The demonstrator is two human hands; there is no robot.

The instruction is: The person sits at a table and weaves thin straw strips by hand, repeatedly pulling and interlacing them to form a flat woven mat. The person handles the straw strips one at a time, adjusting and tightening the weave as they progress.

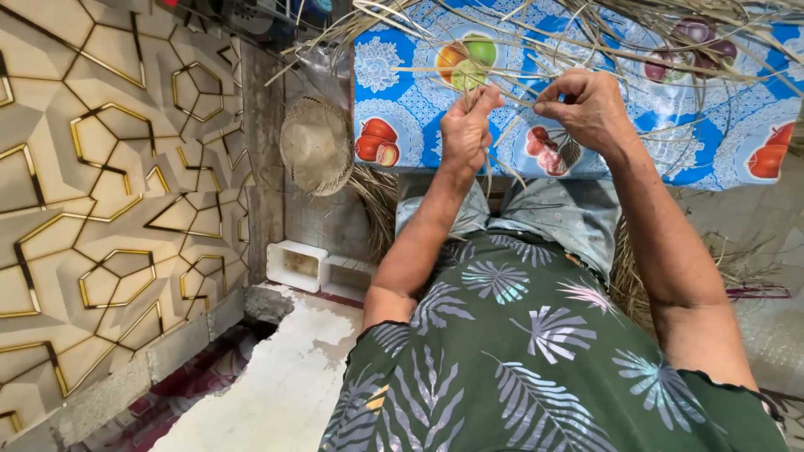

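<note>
Two hands plait dry straw strands (536, 63): left hand (466, 125) grips the bundle, right hand (586, 105) pinches one strand, ready for crossing over.

Dry, matt straw strands (502, 63) look fibrous. The tablecloth (402, 109) is glossy, smooth plastic. The woven hat (316, 144) is rough straw. Wall panels (92, 184) are smooth with shiny gold lines. The dress (536, 360) is soft matt cloth.

A modest home used as a craft corner: a patterned wall (100, 192) above rough concrete, a fruit-print tablecloth (578, 109), dried straw strands (544, 33) strewn about, a finished straw hat (316, 144) hanging, white plastic tubs (295, 266) on the floor.
</note>
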